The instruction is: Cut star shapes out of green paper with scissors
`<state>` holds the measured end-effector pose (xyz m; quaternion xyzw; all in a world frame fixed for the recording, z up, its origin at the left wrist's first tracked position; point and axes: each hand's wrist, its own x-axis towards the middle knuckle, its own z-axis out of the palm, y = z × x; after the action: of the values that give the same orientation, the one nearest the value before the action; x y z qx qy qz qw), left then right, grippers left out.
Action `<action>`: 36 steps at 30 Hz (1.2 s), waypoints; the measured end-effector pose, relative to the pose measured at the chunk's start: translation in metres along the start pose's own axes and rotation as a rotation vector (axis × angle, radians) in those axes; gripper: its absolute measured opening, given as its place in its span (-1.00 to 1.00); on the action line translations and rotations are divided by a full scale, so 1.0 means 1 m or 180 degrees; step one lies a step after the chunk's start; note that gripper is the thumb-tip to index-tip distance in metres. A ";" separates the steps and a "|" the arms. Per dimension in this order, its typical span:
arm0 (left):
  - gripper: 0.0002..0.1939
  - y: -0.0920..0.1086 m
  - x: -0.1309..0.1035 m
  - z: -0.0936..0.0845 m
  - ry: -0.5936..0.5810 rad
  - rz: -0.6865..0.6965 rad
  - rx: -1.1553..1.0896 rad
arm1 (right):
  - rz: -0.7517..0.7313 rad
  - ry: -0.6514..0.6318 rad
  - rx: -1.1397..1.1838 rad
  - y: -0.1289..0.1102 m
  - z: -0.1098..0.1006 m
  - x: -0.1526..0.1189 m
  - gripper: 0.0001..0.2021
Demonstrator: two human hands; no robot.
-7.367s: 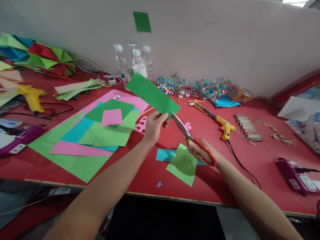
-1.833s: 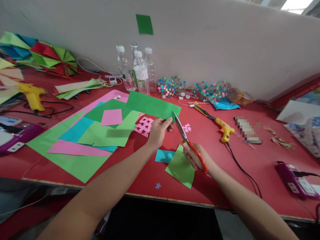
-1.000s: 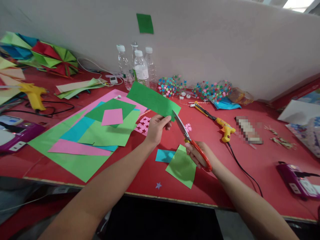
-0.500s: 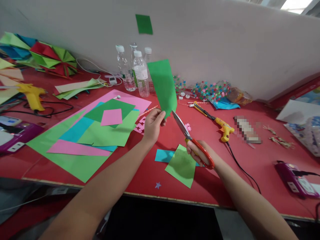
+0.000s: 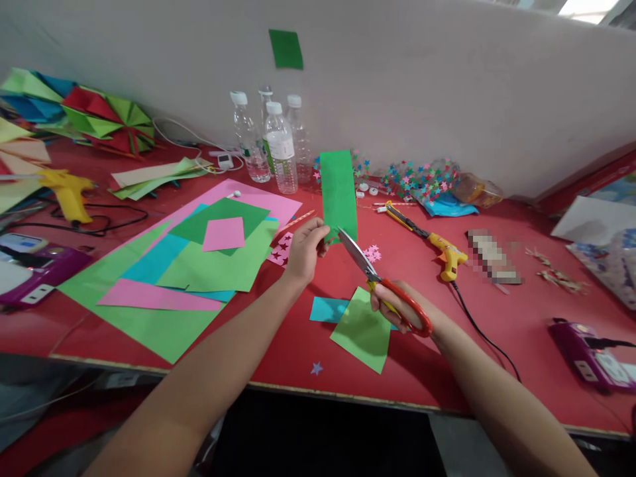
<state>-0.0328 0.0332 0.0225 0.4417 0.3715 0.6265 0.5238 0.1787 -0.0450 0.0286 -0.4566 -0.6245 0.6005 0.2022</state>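
My left hand [image 5: 307,250] pinches the lower left corner of a dark green paper strip [image 5: 340,195], which stands up from its fingers above the table. In my right hand [image 5: 395,306] are scissors [image 5: 408,308] with red and yellow handles; their blade tips touch or overlap the strip's bottom edge, close to my left fingertips. The blades look nearly closed. Below the scissors lie a light green paper piece [image 5: 362,334] and a blue paper strip [image 5: 328,309], the green one on top of the blue.
Layered coloured sheets [image 5: 144,324] cover the table's left part. Plastic bottles [image 5: 282,149] stand near the wall. A yellow glue gun [image 5: 450,258] with a cord lies right, another [image 5: 67,195] left. Purple power strips [image 5: 591,354] sit at both sides. A small star [image 5: 317,368] lies near the front edge.
The green strip has tipped lower and now looks straighter and shorter in view. The scissor tips have shifted slightly left and down, toward my left fingertips.
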 end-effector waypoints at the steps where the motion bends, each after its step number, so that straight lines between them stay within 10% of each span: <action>1: -0.78 0.000 0.001 -0.001 0.0017 0.0015 0.0037 | -0.0003 0.0010 0.0035 0.000 0.000 0.000 -0.48; 21: -0.74 -0.002 -0.007 0.005 -0.0659 -0.0503 -0.0143 | 0.0147 0.0779 -0.0150 -0.009 0.020 0.003 -0.50; 36: -0.81 0.000 -0.006 0.005 -0.0181 0.0413 0.0070 | 0.0040 0.0307 -0.0242 -0.005 0.012 0.000 -0.46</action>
<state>-0.0275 0.0278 0.0231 0.4882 0.3340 0.6421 0.4876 0.1676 -0.0512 0.0307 -0.4962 -0.6335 0.5550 0.2108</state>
